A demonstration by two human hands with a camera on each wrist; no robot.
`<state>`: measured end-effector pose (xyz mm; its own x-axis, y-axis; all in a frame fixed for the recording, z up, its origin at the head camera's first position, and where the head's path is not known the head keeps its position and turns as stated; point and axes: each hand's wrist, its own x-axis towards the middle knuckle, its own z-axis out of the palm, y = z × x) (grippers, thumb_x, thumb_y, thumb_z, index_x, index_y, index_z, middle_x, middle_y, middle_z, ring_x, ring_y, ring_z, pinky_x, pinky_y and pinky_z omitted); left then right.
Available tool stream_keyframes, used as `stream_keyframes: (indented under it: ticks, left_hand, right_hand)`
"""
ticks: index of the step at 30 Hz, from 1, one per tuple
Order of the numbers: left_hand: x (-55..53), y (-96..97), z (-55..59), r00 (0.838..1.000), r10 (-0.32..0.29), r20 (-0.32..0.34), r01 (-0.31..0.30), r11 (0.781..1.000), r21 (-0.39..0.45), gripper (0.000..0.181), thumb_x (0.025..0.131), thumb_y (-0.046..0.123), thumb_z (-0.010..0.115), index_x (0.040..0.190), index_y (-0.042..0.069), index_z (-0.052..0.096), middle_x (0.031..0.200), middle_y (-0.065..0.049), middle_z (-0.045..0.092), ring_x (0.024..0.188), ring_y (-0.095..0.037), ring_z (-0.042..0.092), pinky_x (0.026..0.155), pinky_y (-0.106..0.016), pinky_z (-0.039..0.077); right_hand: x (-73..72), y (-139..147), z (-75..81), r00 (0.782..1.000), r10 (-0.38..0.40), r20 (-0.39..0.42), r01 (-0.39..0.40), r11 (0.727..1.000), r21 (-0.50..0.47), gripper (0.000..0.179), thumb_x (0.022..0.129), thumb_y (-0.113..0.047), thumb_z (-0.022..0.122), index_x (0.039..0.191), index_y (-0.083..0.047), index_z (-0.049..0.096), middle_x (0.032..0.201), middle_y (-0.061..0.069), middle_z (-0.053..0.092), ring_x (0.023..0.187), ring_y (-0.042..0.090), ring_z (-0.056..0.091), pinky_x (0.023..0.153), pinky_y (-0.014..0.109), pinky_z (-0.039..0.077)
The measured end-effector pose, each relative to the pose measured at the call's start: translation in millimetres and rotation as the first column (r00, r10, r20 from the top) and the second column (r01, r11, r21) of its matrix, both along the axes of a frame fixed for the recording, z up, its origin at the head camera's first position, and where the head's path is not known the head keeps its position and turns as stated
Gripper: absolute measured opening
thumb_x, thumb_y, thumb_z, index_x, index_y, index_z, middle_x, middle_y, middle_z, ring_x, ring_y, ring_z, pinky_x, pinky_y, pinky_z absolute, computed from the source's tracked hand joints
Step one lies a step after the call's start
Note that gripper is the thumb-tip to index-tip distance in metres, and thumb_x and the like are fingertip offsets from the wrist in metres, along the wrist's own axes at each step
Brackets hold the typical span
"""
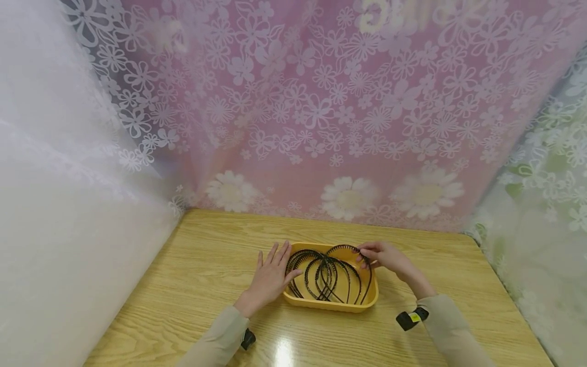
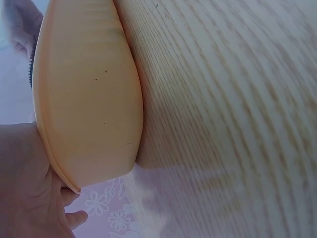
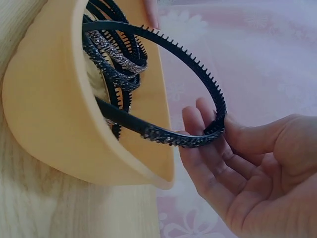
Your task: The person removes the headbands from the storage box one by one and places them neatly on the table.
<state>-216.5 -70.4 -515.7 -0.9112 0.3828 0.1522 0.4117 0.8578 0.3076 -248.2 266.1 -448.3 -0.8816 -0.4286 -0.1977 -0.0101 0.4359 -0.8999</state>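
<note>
A yellow plastic basin [image 1: 330,306] stands on the table with several black toothed headbands [image 1: 321,275] inside, some covered in glittering stones. My right hand [image 1: 387,256] pinches one headband [image 3: 171,139] between thumb and fingers at the basin's right side. That headband's curve rises past the rim while its ends stay down in the basin, as the right wrist view shows. On the opposite side, my left hand [image 1: 270,280] rests on the basin's left rim with its fingers spread and straight. In the left wrist view the left hand [image 2: 29,183] lies along the rim.
The wood-grain table [image 1: 211,250] extends around the basin. Behind it hangs a pink flowered curtain [image 1: 293,127], with a white sheet [image 1: 69,204] on the left and a green-flowered one [image 1: 545,214] on the right. Black straps [image 1: 410,318] circle the sleeves.
</note>
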Motion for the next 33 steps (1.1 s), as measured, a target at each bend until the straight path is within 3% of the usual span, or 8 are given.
stream_keyframes:
  ticks: [5,13,20,23,26,33]
  left_hand:
    - [-0.2,-0.2,-0.5,1.0,0.003,0.001,-0.002,1.0,-0.008,0.077,0.104,0.056,0.042,0.162,0.009,0.023,0.167,-0.012,0.023,0.154,-0.039,0.018,0.118,-0.07,0.015]
    - [0.2,-0.2,-0.4,1.0,0.006,-0.001,-0.006,1.0,-0.006,0.078,0.104,0.057,0.041,0.162,0.008,0.024,0.168,-0.01,0.021,0.154,-0.038,0.017,0.118,-0.069,0.015]
    - [0.2,-0.2,-0.7,1.0,0.001,-0.001,-0.001,1.0,-0.003,0.077,0.105,0.056,0.042,0.162,0.007,0.024,0.168,-0.01,0.021,0.154,-0.039,0.017,0.118,-0.069,0.014]
    - [0.4,0.0,-0.2,1.0,0.002,0.003,-0.002,1.0,-0.005,0.077,0.105,0.056,0.041,0.162,0.008,0.023,0.168,-0.01,0.021,0.154,-0.038,0.016,0.118,-0.069,0.014]
    - [0.3,0.2,0.0,1.0,0.002,0.006,-0.002,1.0,-0.008,0.077,0.105,0.056,0.04,0.162,0.008,0.022,0.168,-0.011,0.02,0.154,-0.038,0.016,0.118,-0.069,0.014]
    - [0.1,0.2,-0.9,1.0,0.0,0.003,0.0,1.0,-0.01,0.077,0.105,0.057,0.04,0.162,0.009,0.022,0.168,-0.011,0.021,0.154,-0.039,0.016,0.118,-0.069,0.014]
  right_hand:
    - [-1.8,0,7.6,0.999,-0.036,-0.033,0.036,0.999,-0.001,0.038,0.109,-0.009,0.045,0.134,0.018,0.053,0.106,0.021,0.07,0.089,0.026,0.071,0.083,0.046,0.059]
    - [-3.0,1,17.3,0.993,-0.08,-0.091,0.079,0.997,-0.011,0.038,0.11,-0.01,0.043,0.135,0.017,0.053,0.101,0.01,0.071,0.088,0.026,0.071,0.082,0.042,0.06]
    - [-5.0,5,19.1,0.988,-0.117,-0.105,0.111,0.992,-0.055,0.038,0.11,-0.008,0.043,0.135,0.018,0.052,0.106,0.019,0.07,0.083,0.017,0.071,0.081,0.042,0.06]
    - [-6.5,8,17.8,0.986,-0.139,-0.095,0.132,0.989,-0.072,0.039,0.11,-0.009,0.043,0.137,0.017,0.051,0.103,0.014,0.071,0.084,0.018,0.072,0.084,0.046,0.059]
    - [-7.8,10,17.2,0.983,-0.158,-0.09,0.151,0.985,-0.086,0.039,0.11,-0.01,0.043,0.139,0.016,0.05,0.099,0.006,0.071,0.084,0.016,0.072,0.082,0.041,0.06]
    - [-7.7,17,20.1,0.976,-0.183,-0.12,0.174,0.981,-0.085,0.04,0.11,-0.01,0.043,0.139,0.017,0.05,0.101,0.007,0.07,0.083,0.013,0.072,0.079,0.033,0.06]
